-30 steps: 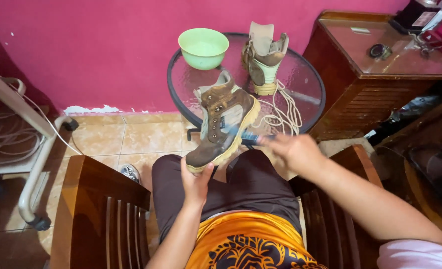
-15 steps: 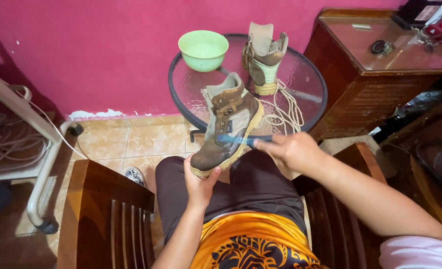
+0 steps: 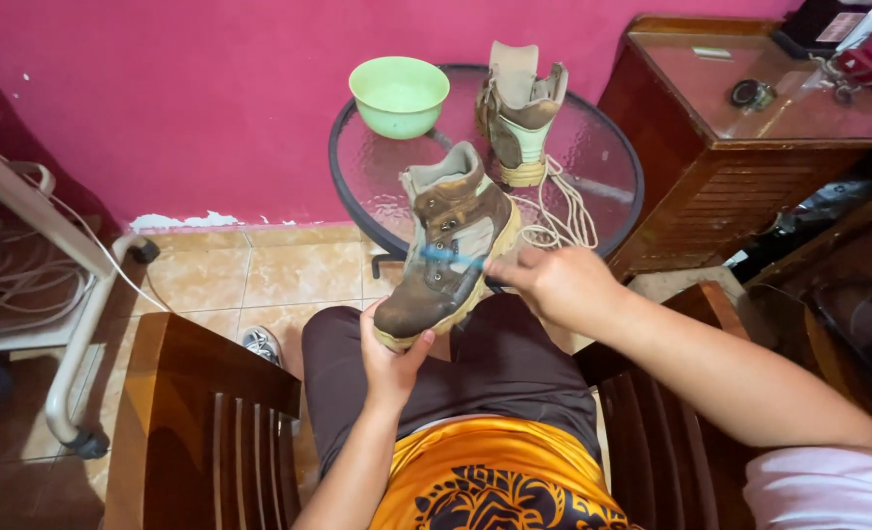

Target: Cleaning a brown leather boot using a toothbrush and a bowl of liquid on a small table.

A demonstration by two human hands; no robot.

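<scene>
I hold the boot (image 3: 448, 250) up over my lap, my left hand (image 3: 394, 355) cupped under its toe with the fingers (image 3: 375, 331) wrapped around the sole, so it tilts with the open ankle end toward the tabletop (image 3: 603, 162). My right hand (image 3: 554, 285) is closed around a small blue brush (image 3: 448, 257), pressing it against the side of the boot near the eyelets. The boot has no lace in it, and its leather looks dusty and scuffed, so I judge the cleaning only partly done on this one. The other boot (image 3: 519, 113) stands upright on the glass tabletop, tongue pulled open and also unlaced, with the pale laces (image 3: 559, 211) lying loose in a heap just beside it; it looks untouched by the brush for now. A green bowl (image 3: 399, 95) sits near it at the back of the tabletop, and as far as I can see nothing is in it.
</scene>
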